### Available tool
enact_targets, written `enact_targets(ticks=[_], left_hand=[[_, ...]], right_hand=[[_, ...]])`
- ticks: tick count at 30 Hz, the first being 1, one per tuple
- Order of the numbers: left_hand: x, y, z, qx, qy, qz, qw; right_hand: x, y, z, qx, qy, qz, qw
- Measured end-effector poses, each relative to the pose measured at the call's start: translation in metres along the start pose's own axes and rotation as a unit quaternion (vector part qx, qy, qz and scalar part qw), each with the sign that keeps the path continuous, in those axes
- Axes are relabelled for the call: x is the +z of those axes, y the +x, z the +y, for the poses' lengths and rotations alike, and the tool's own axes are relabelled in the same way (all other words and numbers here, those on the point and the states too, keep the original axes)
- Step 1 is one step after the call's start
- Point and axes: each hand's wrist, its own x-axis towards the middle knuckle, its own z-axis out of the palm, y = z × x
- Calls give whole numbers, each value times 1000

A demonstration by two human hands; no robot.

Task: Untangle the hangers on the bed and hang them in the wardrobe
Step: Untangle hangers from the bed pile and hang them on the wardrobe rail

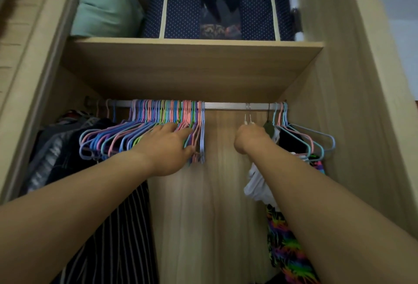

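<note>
I am looking up into the wardrobe (352, 80), both arms reaching toward the rail (226, 105). My left hand (168, 148) is lying flat, fingers stretched out, against the packed bunch of hangers (144, 130) hanging at 11 o'clock of the rail's middle; it is pressing on them, not gripping. My right hand (250, 138) is curling closed just under a pale hook (248, 114) at 1 o'clock; whether it is actually gripping that hook's hanger I cannot tell. A few more hangers are hanging at the rail's right end, at 2 o'clock. On the shelf (192, 57) at 12 o'clock are sitting a box (217, 5) and a pillow (106, 5).
</note>
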Motion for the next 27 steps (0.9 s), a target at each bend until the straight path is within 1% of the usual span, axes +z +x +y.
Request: enact_targets(ticks=[1,3,5,7,8,10,12,15,16,18,19,20,21,22,24,25,27], left_hand=[[0,-4,0,1,-5,6,1000],[1,-17,1,5,-24,26,999],[-2,-39,6,-2,-38,45,998],[-10,-73,10,-18,-26,51,998],[-15,-91,10,-21,-5,51,998],[-32,-128,7,-31,25,39,998],[-57,-166,10,-63,34,34,997],[-91,-236,20,-160,60,13,985],[-99,-260,25,-188,60,9,980],[-105,-311,35,-242,61,-49,967],[-116,-370,43,-310,63,-101,943],[-107,-383,45,-312,47,-97,944],[-106,-416,48,-343,41,-112,932],[-118,-469,60,-376,44,-158,912],[-121,-547,75,-430,40,-186,883],[-131,-595,91,-477,28,-203,855],[-136,-686,119,-565,-13,-210,798]], right_hand=[[0,-6,-1,6,-1,-7,1000],[2,-24,-2,16,-8,19,1000],[4,-47,-4,6,-23,91,996],[1,-74,-5,-29,-22,156,987],[-3,-88,-7,-52,-2,171,984],[-18,-119,-13,-99,60,176,978],[-33,-151,-23,-148,122,173,966],[-37,-220,-49,-238,236,118,935],[-34,-244,-58,-261,258,99,925],[-23,-303,-71,-327,293,34,898],[-12,-357,-86,-373,312,-29,873],[-5,-368,-88,-379,317,-50,868],[6,-399,-94,-401,321,-83,854],[13,-449,-105,-429,334,-130,829],[30,-518,-113,-468,352,-173,792],[38,-567,-120,-497,365,-197,763],[51,-656,-121,-539,356,-259,718]])
